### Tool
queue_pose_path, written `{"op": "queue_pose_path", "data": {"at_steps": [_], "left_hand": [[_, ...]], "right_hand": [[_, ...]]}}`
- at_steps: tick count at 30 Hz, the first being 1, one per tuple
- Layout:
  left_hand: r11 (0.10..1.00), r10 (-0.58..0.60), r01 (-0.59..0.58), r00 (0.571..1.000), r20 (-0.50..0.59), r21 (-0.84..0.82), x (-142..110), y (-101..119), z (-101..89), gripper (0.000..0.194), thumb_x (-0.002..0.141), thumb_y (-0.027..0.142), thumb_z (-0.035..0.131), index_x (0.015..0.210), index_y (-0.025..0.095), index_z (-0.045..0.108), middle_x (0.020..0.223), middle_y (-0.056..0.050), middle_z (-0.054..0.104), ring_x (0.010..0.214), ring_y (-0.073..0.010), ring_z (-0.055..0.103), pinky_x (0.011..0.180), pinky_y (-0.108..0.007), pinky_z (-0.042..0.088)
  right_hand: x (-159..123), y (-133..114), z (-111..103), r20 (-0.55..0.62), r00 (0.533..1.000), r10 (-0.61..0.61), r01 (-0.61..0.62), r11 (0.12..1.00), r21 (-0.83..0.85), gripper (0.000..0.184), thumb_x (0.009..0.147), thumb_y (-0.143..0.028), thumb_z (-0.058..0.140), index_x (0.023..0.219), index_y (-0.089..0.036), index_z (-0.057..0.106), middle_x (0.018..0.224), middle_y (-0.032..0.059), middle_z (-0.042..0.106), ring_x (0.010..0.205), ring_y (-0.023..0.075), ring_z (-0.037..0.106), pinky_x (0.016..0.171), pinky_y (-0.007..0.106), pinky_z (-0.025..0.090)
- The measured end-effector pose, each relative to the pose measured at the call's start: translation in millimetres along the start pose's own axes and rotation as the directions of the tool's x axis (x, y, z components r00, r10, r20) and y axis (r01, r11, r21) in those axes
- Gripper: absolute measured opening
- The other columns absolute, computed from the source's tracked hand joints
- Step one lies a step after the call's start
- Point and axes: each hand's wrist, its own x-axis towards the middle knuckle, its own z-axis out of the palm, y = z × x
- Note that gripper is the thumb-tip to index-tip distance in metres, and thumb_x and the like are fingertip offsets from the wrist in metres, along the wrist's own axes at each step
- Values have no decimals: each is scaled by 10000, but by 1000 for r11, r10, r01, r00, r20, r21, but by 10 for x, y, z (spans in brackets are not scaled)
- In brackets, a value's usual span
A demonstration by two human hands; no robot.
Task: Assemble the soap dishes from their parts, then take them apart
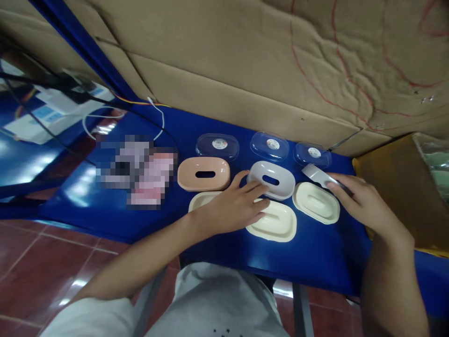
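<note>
My left hand (pixel 242 201) reaches over a pale grey oval shell with a slot (pixel 286 180), fingers apart; its fingertips rest on or just above the shell. Below them lies a cream oval tray (pixel 280 227), partly covered by that hand. My right hand (pixel 361 196) grips another pale grey oval shell (pixel 315 176), tipped on its side, between thumb and fingers. Just beneath it sits a second cream oval tray (pixel 317 203). A peach oval shell with a slot (pixel 203 161) lies at the left, above another cream piece (pixel 199 199) mostly hidden by my left forearm.
Three clear lids with round stickers, a left one (pixel 206 150), a middle one (pixel 259 145) and a right one (pixel 305 157), line the back of the blue table (pixel 224 252). An open carton (pixel 389 168) stands right. Behind is a cardboard wall (pixel 224 56); cables (pixel 163 121) lie left.
</note>
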Motion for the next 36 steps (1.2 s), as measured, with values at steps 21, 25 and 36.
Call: {"op": "queue_pose_path", "data": {"at_steps": [21, 25, 36], "left_hand": [[1000, -15, 15, 1000, -14, 8, 3, -79, 81, 232, 1104, 355, 588, 1241, 197, 689, 1432, -116, 652, 1327, -293, 599, 1208, -528, 299], [1000, -29, 29, 1000, -6, -5, 3, -88, 47, 232, 1115, 359, 568, 1236, 199, 685, 1412, -102, 657, 1319, -288, 600, 1207, -534, 298], [1000, 10, -11, 1000, 11, 25, 10, -37, 62, 253, 1119, 370, 548, 1247, 205, 690, 1458, -110, 636, 1330, -308, 583, 1213, -539, 279]], "right_hand": [[68, -27, 340, -50, 990, -131, 129, 991, -43, 386, 1060, -504, 603, 1387, -325, 702, 1427, 107, 730, 1333, 349, 667, 1127, 616, 475], [-223, -219, 296, -78, 994, -78, 70, 992, -105, 410, 1047, -538, 625, 1376, -298, 673, 1374, 127, 714, 1296, 353, 657, 1100, 569, 489], [-766, -275, 512, -11, 996, -92, 84, 946, -313, 335, 1112, -324, 518, 1370, -255, 720, 1439, 131, 714, 1276, 323, 683, 1068, 543, 488]]}}
